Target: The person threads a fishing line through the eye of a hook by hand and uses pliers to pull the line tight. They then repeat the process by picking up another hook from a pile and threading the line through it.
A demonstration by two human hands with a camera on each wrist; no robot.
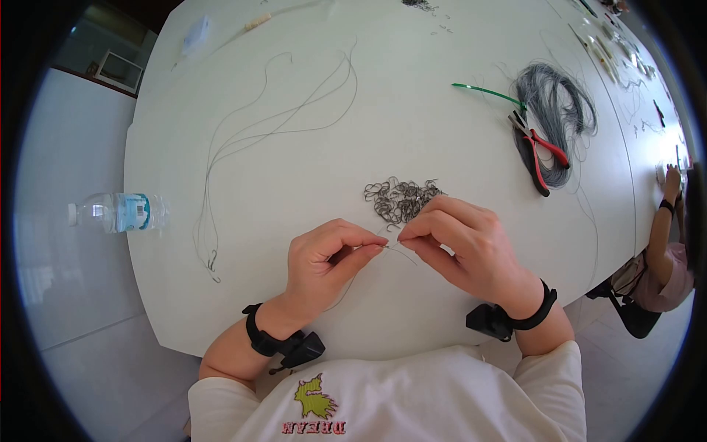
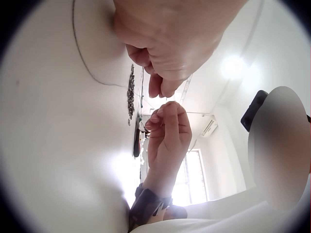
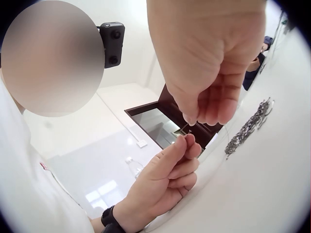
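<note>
My left hand (image 1: 330, 258) pinches a small hook, mostly hidden, and a thin grey line (image 1: 344, 295) between thumb and index finger in the head view. Just to its right, my right hand (image 1: 471, 247) has thumb and forefinger tips together, pinching the line near the hook; the fingertips of both hands are close but apart. A pile of dark metal hooks (image 1: 398, 200) lies right beyond the hands. In the right wrist view the same pile (image 3: 250, 127) is beside my right hand (image 3: 209, 63).
Lines with hooks tied at their ends (image 1: 213, 276) lie at the left, near a plastic bottle (image 1: 132, 213). Red-handled pliers (image 1: 541, 151) rest on a bundle of grey line (image 1: 563, 96) with a green tie (image 1: 486, 90). Another person's arm (image 1: 661, 228) is at the far right.
</note>
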